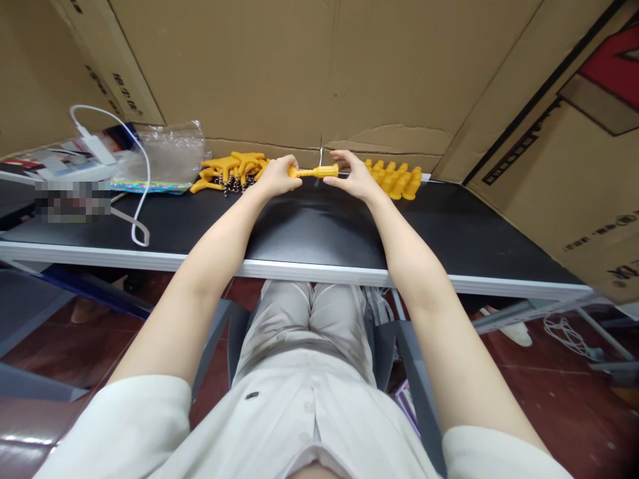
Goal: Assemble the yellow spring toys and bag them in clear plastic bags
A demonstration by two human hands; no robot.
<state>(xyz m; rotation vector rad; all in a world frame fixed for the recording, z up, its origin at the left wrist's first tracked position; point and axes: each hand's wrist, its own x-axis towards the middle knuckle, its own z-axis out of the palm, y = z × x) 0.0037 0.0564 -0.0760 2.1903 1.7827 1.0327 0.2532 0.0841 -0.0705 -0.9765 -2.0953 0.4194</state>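
Note:
My left hand (279, 176) is closed on the near end of a yellow plastic piece with a narrow ribbed stem (304, 173). A wider yellow flared sleeve (326, 171) sits in line at the stem's right end. Around that sleeve my right hand (355, 176) has its thumb and fingers spread, the thumb just below it and the forefinger above with a gap. Beside my left hand lies a pile of yellow branched pieces (234, 163) with small metal chains. To the right of my right hand, several yellow flared sleeves (394, 178) stand upright in rows.
The black table (319, 233) has a metal front edge. Cardboard walls (249, 73) rise behind it and on the right. A clear plastic bag (172, 156), a white cable (147, 166) and a white power strip (82, 171) occupy the left side.

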